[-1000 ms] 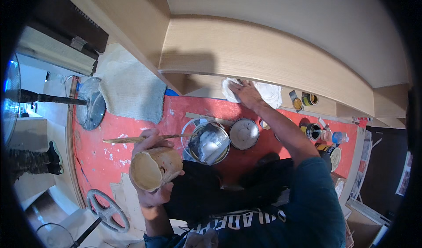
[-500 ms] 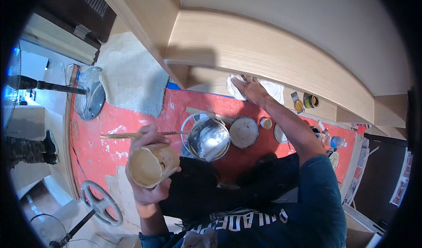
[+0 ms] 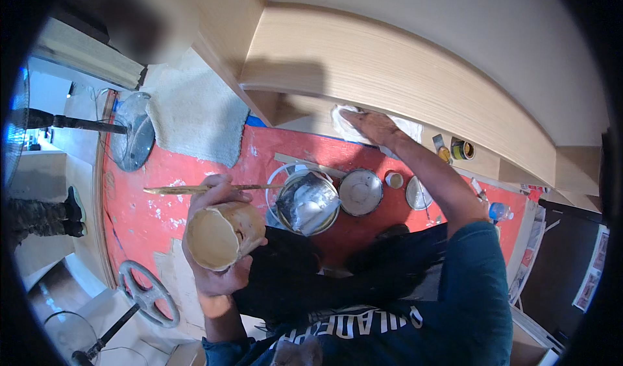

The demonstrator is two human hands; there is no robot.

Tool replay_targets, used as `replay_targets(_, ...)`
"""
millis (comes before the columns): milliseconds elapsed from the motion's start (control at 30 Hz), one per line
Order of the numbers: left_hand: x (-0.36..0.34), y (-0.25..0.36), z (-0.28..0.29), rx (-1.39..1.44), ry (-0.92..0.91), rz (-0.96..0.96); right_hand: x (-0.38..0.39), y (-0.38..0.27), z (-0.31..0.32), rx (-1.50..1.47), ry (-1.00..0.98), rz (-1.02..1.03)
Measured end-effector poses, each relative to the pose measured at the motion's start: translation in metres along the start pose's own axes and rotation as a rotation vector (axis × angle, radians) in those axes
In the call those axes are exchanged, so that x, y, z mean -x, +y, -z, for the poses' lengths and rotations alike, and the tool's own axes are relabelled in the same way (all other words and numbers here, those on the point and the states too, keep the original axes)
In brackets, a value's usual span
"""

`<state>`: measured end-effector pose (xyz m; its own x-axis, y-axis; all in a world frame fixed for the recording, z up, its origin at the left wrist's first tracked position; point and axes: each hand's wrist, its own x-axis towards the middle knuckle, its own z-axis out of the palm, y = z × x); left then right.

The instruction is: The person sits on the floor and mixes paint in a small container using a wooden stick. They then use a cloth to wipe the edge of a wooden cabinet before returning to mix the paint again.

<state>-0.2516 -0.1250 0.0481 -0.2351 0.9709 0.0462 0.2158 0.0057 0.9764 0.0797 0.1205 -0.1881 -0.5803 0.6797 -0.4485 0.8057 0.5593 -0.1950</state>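
My left hand [image 3: 217,275] is closed round a paint-streaked cup [image 3: 213,239] tilted to show cream-coloured paint inside. A long slim wooden stick [image 3: 175,189], perhaps a brush handle, is held crosswise in the same hand, above the cup. Whether it has bristles I cannot tell. To the right, my right hand [image 3: 376,127] reaches under the upper board of the pale wooden shelf [image 3: 363,61]. It presses on a bunched white cloth [image 3: 345,124], its fingers pointing left and partly hidden in the cloth's folds.
On the red floor covering [image 3: 195,152] stand a bucket [image 3: 305,204] with a plastic-like liner, a round pale lid [image 3: 361,193] and a small cup [image 3: 394,180]. An open tin [image 3: 463,150] sits by a putty knife [image 3: 441,148]. A fan base [image 3: 132,132] and pale mat [image 3: 195,113] lie left.
My right hand has shifted slightly on the cloth and turned so its fingers point more to the left. My left hand keeps the cup and stick nearly in place. A blurred shape has appeared at upper left.
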Motion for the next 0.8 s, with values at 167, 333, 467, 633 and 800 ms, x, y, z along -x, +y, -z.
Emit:
replay_targets(167, 0.002, 0.002, 0.004, 0.014, 0.012, -0.015, 0.006, 0.0, 0.013, -0.139, 0.01, -0.005)
replay_targets(333, -0.004, 0.004, 0.001, 0.017, -0.043, -0.062, -0.007, -0.016, 0.007, 0.0, -0.072, -0.025)
replay_targets(467, 0.003, 0.003, 0.004, 0.045, 0.012, -0.016, 0.022, 0.019, 0.001, 0.114, -0.15, 0.028)
replay_targets(633, -0.002, 0.0, 0.003, 0.061, 0.011, -0.005, -0.017, 0.002, -0.014, 0.149, -0.108, 0.057)
replay_targets(800, -0.003, -0.003, 0.007, 0.057, -0.03, -0.037, 0.0, 0.021, -0.02, 0.15, 0.038, 0.164)
